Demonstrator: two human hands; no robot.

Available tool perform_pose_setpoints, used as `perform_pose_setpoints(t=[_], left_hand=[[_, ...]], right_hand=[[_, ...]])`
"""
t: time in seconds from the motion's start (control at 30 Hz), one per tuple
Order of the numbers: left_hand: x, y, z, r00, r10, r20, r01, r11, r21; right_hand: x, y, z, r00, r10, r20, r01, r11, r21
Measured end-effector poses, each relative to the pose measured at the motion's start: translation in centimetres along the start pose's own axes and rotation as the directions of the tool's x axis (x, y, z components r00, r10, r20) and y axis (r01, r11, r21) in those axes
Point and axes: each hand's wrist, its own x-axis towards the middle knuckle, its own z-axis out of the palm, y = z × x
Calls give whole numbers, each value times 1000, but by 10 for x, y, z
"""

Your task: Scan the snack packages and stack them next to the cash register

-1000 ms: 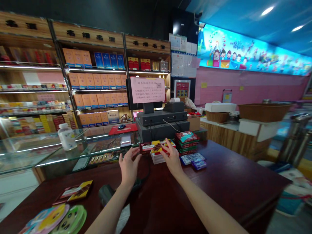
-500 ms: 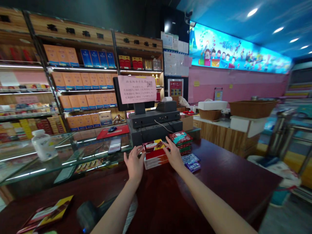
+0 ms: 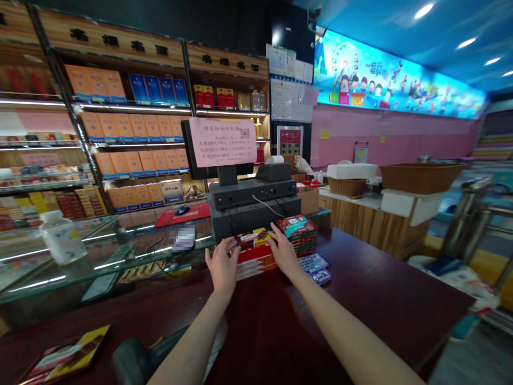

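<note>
A red and yellow packet [image 3: 252, 238], with chocolate-brown bars printed on it, lies on top of a red and white stack of flat packs [image 3: 256, 263] on the dark counter. My left hand [image 3: 223, 267] has its fingertips at the packet's left end, thumb and forefinger curved inward. At the right end, my right hand [image 3: 284, 250] touches it with thumb and fingers, so the packet is held between both hands. Beside the right hand stands a pile of red and green packets [image 3: 298, 230]. Blue-purple packets [image 3: 316, 267] lie in front of that pile.
Behind the stack stands a cash register [image 3: 256, 208] with a pink sign [image 3: 222, 141]. A glass display case [image 3: 132, 251] with a white bottle [image 3: 62, 238] is on the left. Near me lie a barcode scanner [image 3: 132, 358] and another red and yellow packet [image 3: 66, 355].
The view has shifted slightly. Both hands remain at the packet's ends, and the packet stays on the stack with little visible movement.
</note>
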Motion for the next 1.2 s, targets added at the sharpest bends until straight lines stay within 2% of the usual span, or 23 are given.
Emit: perform_pose_setpoints(t=[0.3,0.77,0.9,1.0,1.2], left_hand=[[0,-1,2,1000,-12,23,12,1000,9],[0,1,-2,999,-15,45,13,999,52],[-3,1,-9,999,10,33,-12,999,52],[-6,-2,-18,999,32,25,-34,997,62],[-10,-9,-45,996,77,39,-80,993,91]], right_hand=[[0,5,1,999,32,14,-31,997,-67],[-3,-3,-1,999,33,3,-32,994,-102],[-7,-8,-5,1000,20,-15,-22,994,-107],[-12,-11,-7,999,-36,-37,31,993,-114],[-24,-20,1,992,-109,-61,100,986,-137]])
